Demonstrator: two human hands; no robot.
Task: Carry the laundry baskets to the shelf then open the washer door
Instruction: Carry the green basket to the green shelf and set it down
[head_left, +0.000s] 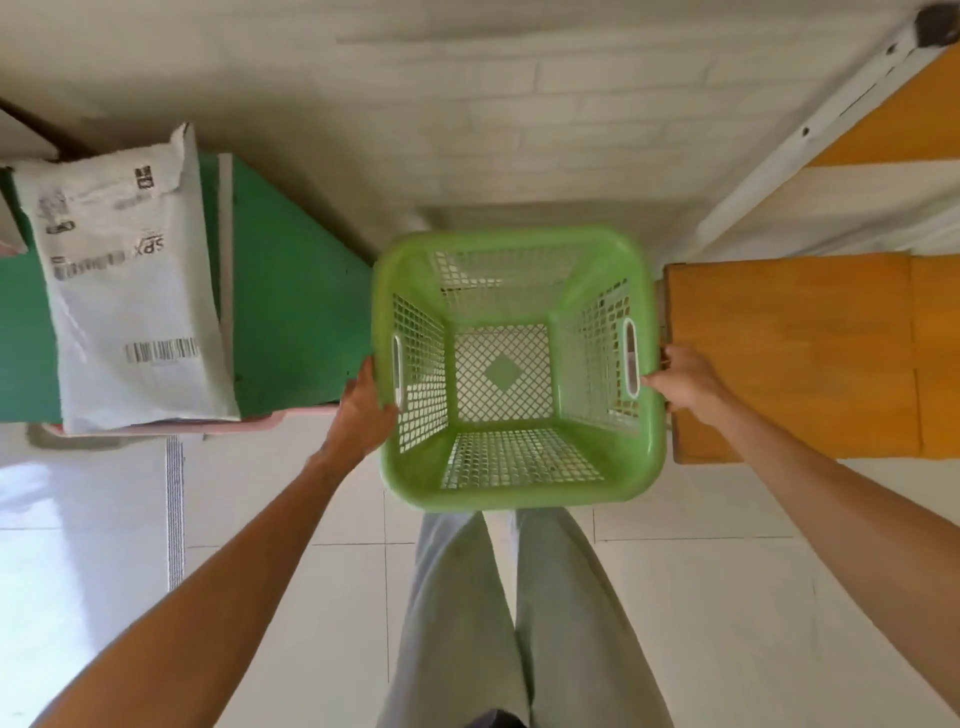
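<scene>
Green plastic mesh, empty: the laundry basket hangs upright in front of the person's legs, above the tiled floor, held at both side handles. The left hand wraps its fingers over the rim by the left handle slot; the right hand hooks its fingers through the right slot. Both hands sit level, one on each side, so neither is nearer. An orange wooden shelf board lies just to the right of the basket, almost touching the right hand; a green surface with a grey mail bag lies left. The set-down looks like a short shift rightward.
</scene>
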